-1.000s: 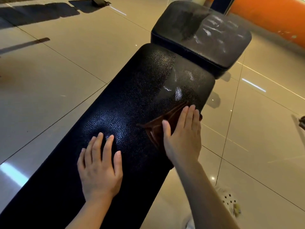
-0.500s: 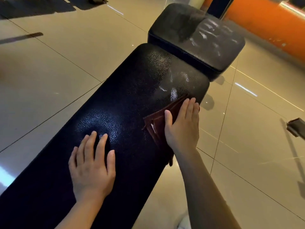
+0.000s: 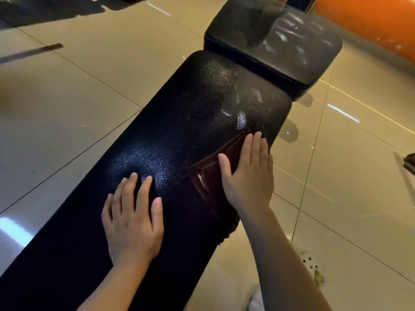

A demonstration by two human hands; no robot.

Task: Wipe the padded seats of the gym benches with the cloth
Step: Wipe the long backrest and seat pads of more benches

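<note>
A long black padded bench (image 3: pixel 179 122) runs from the lower left up to the middle of the view. Beyond it sits a shorter dusty seat pad (image 3: pixel 276 34) with pale smears. A dark reddish-brown cloth (image 3: pixel 208 173) lies flat near the long pad's right edge, one end hanging over the side. My right hand (image 3: pixel 247 176) presses flat on the cloth with the fingers together. Resting palm down on the bare pad to the left of the cloth is my left hand (image 3: pixel 134 218), fingers spread and holding nothing.
Glossy beige floor tiles (image 3: pixel 67 108) surround the bench. An orange wall or pad (image 3: pixel 372 21) runs along the top right. A dark piece of equipment (image 3: pixel 409 162) pokes in at the right edge. A white patterned shoe (image 3: pixel 312 268) shows at the lower right.
My right hand and the cloth have slid slightly back and forth near the pad's right edge. The left hand stays planted on the pad. The view has shifted a little.
</note>
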